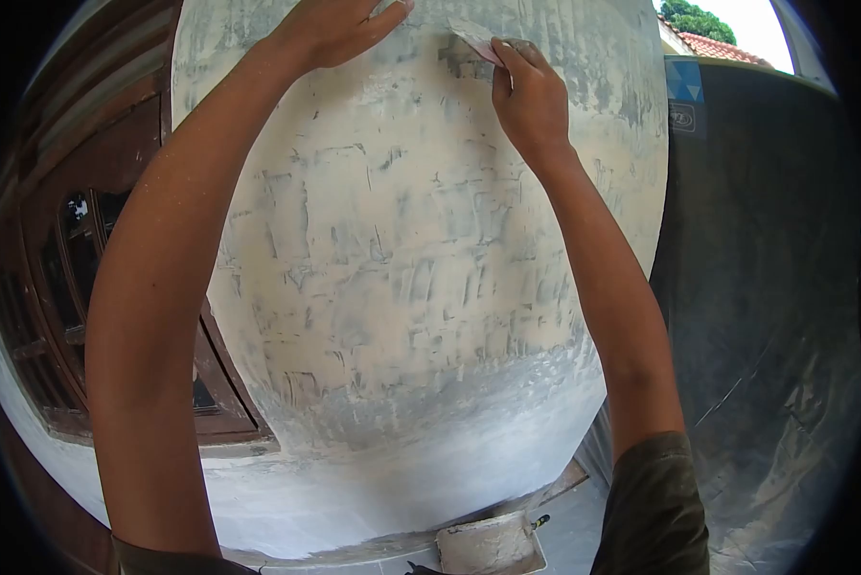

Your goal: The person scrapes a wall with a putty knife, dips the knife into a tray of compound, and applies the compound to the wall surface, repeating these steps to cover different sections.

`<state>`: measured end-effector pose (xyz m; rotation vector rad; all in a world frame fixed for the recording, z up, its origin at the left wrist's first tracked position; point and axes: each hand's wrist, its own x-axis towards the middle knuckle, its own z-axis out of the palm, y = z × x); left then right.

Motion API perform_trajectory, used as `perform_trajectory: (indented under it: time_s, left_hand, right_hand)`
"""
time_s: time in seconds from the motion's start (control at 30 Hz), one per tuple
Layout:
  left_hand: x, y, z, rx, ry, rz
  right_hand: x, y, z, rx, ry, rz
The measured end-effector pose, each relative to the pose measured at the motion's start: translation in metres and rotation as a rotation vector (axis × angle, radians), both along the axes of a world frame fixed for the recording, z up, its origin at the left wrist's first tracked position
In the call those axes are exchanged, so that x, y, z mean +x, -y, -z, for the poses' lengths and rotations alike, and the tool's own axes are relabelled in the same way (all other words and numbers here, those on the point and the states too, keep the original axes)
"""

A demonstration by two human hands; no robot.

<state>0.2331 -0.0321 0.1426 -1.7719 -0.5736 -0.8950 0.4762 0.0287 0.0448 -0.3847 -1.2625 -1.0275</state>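
Observation:
My right hand [534,96] is closed around a putty knife [478,44], its thin blade pointing up and left against the upper part of the wall [401,240]. Cream and grey filler covers this wall in uneven strokes, with dark patches showing through. Beside the blade is a darker grey patch [464,62]. Up at the top edge, my left hand [344,29] is raised near the wall with its thumb stretched out. It is partly cut off by the frame, and I see nothing held in it.
At the foot of the wall stands a putty-smeared tray [488,546] with a black and yellow handle [540,522] beside it. A brown wooden window frame [76,287] is on the left. Dark plastic sheeting [766,287] hangs on the right.

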Motion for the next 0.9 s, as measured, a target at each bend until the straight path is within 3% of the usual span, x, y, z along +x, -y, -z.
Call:
perform_trajectory:
  time_s: [0.23, 0.47, 0.9]
  left_hand:
    - [-0.004, -0.029, -0.025, -0.004, -0.079, -0.178]
    - [0.0, -0.04, -0.031, -0.089, -0.043, -0.302]
    - [0.004, -0.046, -0.023, -0.031, -0.023, -0.316]
  right_hand:
    - [-0.01, -0.022, 0.003, 0.029, -0.047, 0.292]
    - [-0.015, -0.034, 0.004, 0.047, -0.039, 0.309]
    - [-0.012, -0.033, 0.033, -0.074, 0.084, 0.296]
